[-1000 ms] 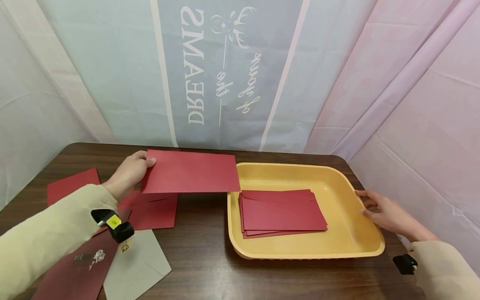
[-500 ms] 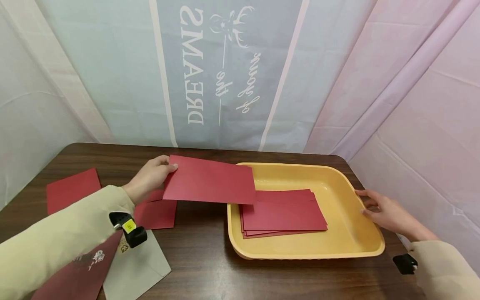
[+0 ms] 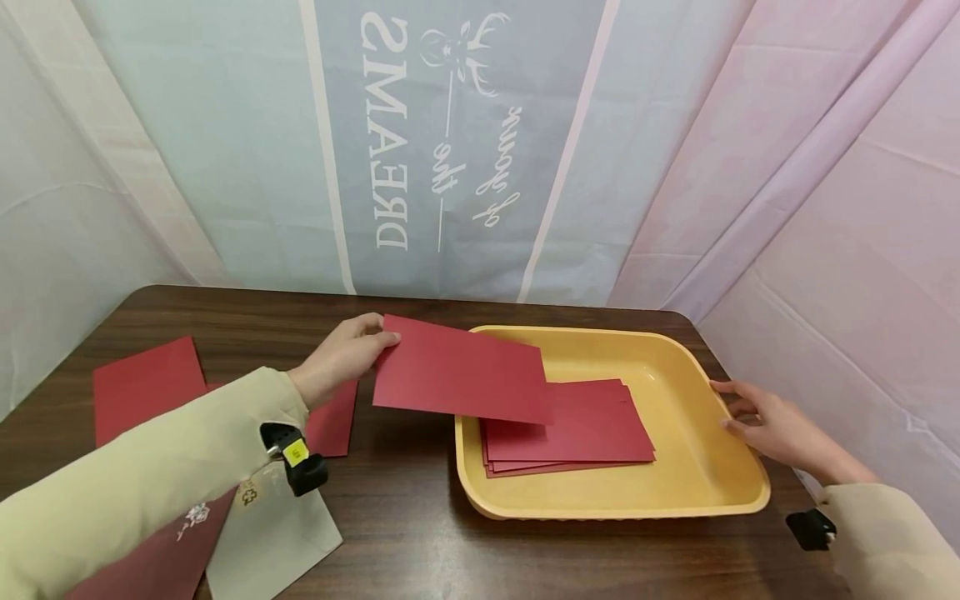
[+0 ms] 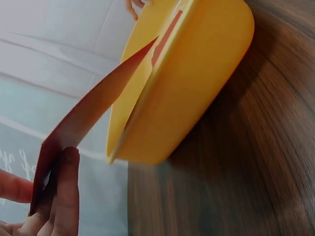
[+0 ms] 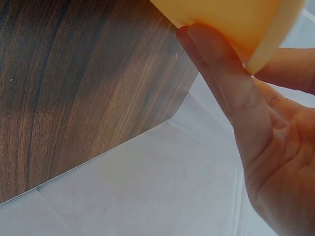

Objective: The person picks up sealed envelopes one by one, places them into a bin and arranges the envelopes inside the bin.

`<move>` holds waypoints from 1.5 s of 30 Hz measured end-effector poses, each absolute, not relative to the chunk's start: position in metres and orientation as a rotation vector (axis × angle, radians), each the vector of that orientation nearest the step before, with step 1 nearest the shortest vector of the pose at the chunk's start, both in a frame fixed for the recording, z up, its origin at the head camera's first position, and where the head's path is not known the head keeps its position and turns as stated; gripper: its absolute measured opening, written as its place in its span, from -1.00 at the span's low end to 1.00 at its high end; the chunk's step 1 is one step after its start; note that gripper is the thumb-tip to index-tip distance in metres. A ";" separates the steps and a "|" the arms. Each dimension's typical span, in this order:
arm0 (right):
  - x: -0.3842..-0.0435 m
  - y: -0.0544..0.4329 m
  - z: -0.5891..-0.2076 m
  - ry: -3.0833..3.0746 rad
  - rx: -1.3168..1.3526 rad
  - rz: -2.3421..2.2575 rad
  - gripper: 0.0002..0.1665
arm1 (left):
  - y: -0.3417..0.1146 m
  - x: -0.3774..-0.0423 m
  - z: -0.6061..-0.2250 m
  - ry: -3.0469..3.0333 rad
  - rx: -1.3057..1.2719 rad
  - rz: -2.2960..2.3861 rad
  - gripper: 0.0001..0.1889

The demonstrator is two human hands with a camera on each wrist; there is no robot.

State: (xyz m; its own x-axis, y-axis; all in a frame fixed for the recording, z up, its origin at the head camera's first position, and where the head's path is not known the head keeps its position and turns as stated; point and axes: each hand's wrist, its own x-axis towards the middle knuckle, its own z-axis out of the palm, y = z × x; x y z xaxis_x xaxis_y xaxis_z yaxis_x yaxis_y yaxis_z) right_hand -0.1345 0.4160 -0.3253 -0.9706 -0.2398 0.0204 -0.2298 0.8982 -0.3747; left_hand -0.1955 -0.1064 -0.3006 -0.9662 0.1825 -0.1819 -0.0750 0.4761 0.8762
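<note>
My left hand pinches the left end of a red envelope, thumb on top. Its far end reaches over the left rim of a yellow plastic tray and overlaps a stack of red envelopes inside. In the left wrist view, the held envelope slants up from the fingers toward the tray wall. My right hand grips the tray's right rim. The right wrist view has that hand's fingers against the outer wall and the thumb across the edge.
On the dark wood table, to the left, lie red envelopes, a dark red one with a white print and a grey one, partly under my left sleeve. Printed cloth hangs behind the table.
My left hand has carried the red envelope rightward and slightly down, from beside the tray to over its left side. The right hand and the tray have stayed put.
</note>
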 end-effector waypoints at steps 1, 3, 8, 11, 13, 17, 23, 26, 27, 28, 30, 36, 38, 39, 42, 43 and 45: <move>-0.135 0.416 -0.325 3.036 -0.375 -0.593 -0.44 | -0.104 -0.196 -0.301 2.478 0.101 1.485 -0.75; -0.134 0.417 -0.326 3.040 -0.377 -0.591 -0.44 | -0.098 -0.195 -0.301 2.450 0.118 1.511 -0.76; -0.135 0.418 -0.328 3.046 -0.401 -0.598 -0.45 | -0.082 -0.195 -0.304 2.318 0.142 1.623 -0.77; -0.136 0.419 -0.329 3.061 -0.403 -0.587 -0.45 | -0.073 -0.194 -0.306 2.280 0.152 1.644 -0.78; -0.137 0.420 -0.329 3.056 -0.402 -0.585 -0.44 | -0.068 -0.193 -0.306 2.274 0.152 1.639 -0.77; -0.137 0.418 -0.326 3.043 -0.387 -0.575 -0.43 | -0.057 -0.193 -0.308 2.280 0.163 1.629 -0.78; -0.138 0.417 -0.323 3.031 -0.377 -0.577 -0.43 | -0.041 -0.193 -0.311 2.239 0.181 1.667 -0.78; -0.138 0.417 -0.324 3.040 -0.384 -0.573 -0.43 | -0.033 -0.193 -0.313 2.224 0.175 1.675 -0.77; -0.138 0.418 -0.324 3.042 -0.389 -0.575 -0.43 | -0.030 -0.193 -0.313 2.222 0.168 1.674 -0.77; -0.138 0.418 -0.324 3.051 -0.388 -0.569 -0.43 | -0.027 -0.193 -0.314 2.222 0.169 1.672 -0.77; -0.137 0.418 -0.325 3.050 -0.398 -0.573 -0.43 | -0.022 -0.193 -0.315 2.218 0.168 1.673 -0.76; -0.136 0.420 -0.326 3.058 -0.378 -0.551 -0.43 | -0.008 -0.193 -0.317 2.208 0.160 1.690 -0.76; -0.136 0.420 -0.327 3.066 -0.375 -0.549 -0.44 | -0.005 -0.193 -0.317 2.201 0.161 1.690 -0.74; -0.136 0.420 -0.328 3.065 -0.378 -0.550 -0.44 | -0.003 -0.193 -0.318 2.197 0.164 1.692 -0.72; -0.136 0.420 -0.328 3.072 -0.389 -0.557 -0.44 | 0.002 -0.193 -0.319 2.185 0.179 1.700 -0.69; -0.136 0.420 -0.328 3.072 -0.396 -0.561 -0.44 | 0.004 -0.193 -0.320 2.180 0.176 1.704 -0.69; -0.136 0.420 -0.328 3.070 -0.411 -0.571 -0.44 | 0.008 -0.192 -0.321 2.183 0.175 1.702 -0.69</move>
State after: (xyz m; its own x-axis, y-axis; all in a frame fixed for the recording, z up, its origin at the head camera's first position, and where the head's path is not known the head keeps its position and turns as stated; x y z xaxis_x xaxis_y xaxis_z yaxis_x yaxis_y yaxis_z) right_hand -0.1357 0.4202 -0.3280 -0.9660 -0.2528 0.0546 -0.2555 0.9003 -0.3524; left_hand -0.1925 0.0080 -0.3211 -0.9256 0.3165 -0.2078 -0.1244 0.2642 0.9564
